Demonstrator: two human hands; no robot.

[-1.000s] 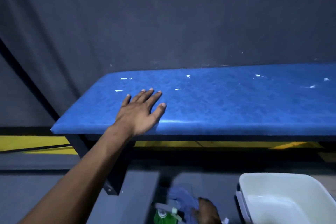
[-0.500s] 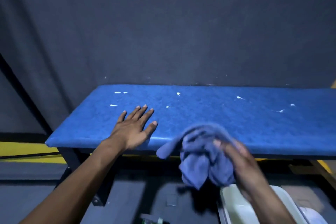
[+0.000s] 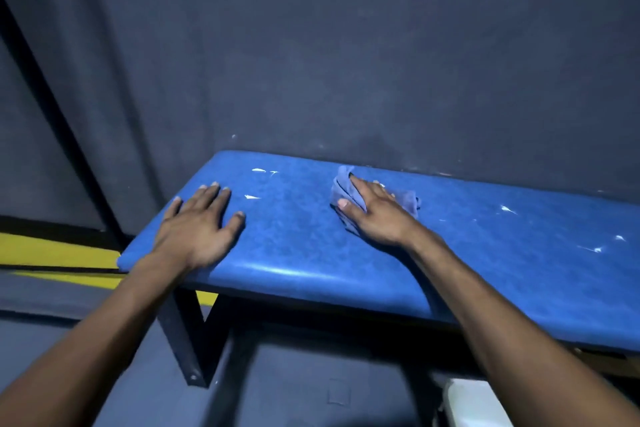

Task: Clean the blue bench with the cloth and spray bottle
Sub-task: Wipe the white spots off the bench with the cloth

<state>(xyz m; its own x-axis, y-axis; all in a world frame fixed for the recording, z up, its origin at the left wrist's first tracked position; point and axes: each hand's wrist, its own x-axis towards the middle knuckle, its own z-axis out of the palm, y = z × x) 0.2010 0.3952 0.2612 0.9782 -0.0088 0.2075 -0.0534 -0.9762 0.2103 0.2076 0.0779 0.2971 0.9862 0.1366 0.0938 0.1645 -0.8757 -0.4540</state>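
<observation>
The blue padded bench [image 3: 467,270] runs from centre left to the right edge, against a dark wall. White specks [image 3: 258,170] dot its top near the left end and more lie toward the right. My left hand [image 3: 199,225] rests flat on the bench's left end, fingers spread, holding nothing. My right hand [image 3: 375,215] presses a crumpled blue cloth [image 3: 407,199] onto the bench's middle, near the back edge. The spray bottle is out of view.
A white plastic tub [image 3: 471,402] sits on the grey floor at the bottom right, partly under the bench. The bench's dark metal leg [image 3: 183,340] stands below its left end. A yellow stripe [image 3: 59,253] runs along the floor at left.
My right hand lifted the blue cloth from the floor and has set it down on the bench top. My left hand stayed flat on the left end. The view moved closer and rightward.
</observation>
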